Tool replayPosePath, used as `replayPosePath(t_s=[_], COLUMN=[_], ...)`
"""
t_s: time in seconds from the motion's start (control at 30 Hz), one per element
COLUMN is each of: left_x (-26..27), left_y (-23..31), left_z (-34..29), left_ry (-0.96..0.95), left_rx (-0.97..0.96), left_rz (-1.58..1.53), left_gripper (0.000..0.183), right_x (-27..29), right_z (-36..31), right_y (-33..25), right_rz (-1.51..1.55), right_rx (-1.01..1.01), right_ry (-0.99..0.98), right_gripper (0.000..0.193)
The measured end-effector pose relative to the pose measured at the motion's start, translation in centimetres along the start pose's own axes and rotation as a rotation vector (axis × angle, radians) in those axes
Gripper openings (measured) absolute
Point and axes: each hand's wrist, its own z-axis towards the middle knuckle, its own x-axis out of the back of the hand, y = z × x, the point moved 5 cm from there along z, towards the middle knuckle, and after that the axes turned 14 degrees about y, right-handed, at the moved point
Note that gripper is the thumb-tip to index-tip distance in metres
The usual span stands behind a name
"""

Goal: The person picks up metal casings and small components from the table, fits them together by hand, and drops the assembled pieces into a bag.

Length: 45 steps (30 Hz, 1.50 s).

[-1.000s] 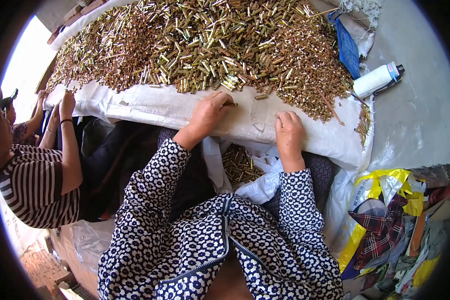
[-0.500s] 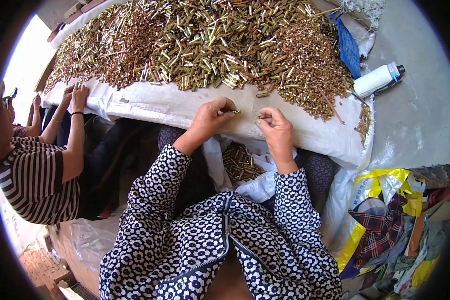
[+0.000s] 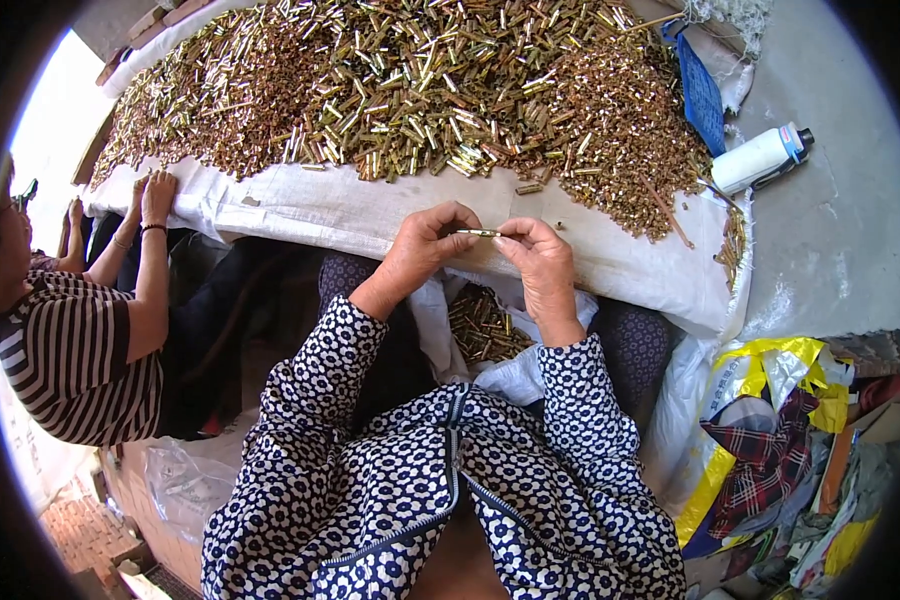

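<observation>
Both hands meet over the near edge of the white cloth, and a small brass tube is pinched between them. The left hand has its fingertips closed on the tube's 9 o'clock end; the right hand has thumb and forefinger closed on the 3 o'clock end. The tube's long axis runs level, from 9 to 3, so each hand holds one end and neither is nearer than the other. Whether it is one piece or two pushed together is too small to tell.

At 6 o'clock from the grip, down between the forearms, an open white bag sits in the lap with more brass pieces in it. At 12 o'clock, well apart, the big heap of brass tubes covers the cloth. A few loose pieces lie just past the fingers. At 2 o'clock, off the cloth, a white bottle lies on its side. At 9 o'clock another person's hand rests on the cloth's edge.
</observation>
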Motion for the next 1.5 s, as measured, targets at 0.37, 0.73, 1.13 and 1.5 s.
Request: replayPosePath(t_s=[0.37, 0.73, 1.13, 1.5], left_x=[-1.1, -5.3, -2.4, 0.0], left_y=[-0.8, 2.4, -0.5, 0.3], left_z=[0.3, -0.6, 1.6, 7.2], left_ry=[0.041, -0.158, 0.008, 0.07], left_rx=[0.084, -0.641, -0.138, -0.636], left_rz=[-0.141, 0.861, 0.282, 1.17], left_gripper=[0.009, 0.018, 0.006, 0.009], right_x=[0.4, 2.7, 2.4, 1.8], right_z=[0.1, 1.4, 2.1, 1.2], right_y=[0.5, -3.5, -2.0, -1.8], right_rz=[-0.256, -1.149, -0.966, -1.022], right_rx=[0.228, 0.809, 0.908, 0.987], right_ry=[0.038, 0.321, 0.288, 0.262], right_gripper=[0.014, 0.015, 0.01, 0.012])
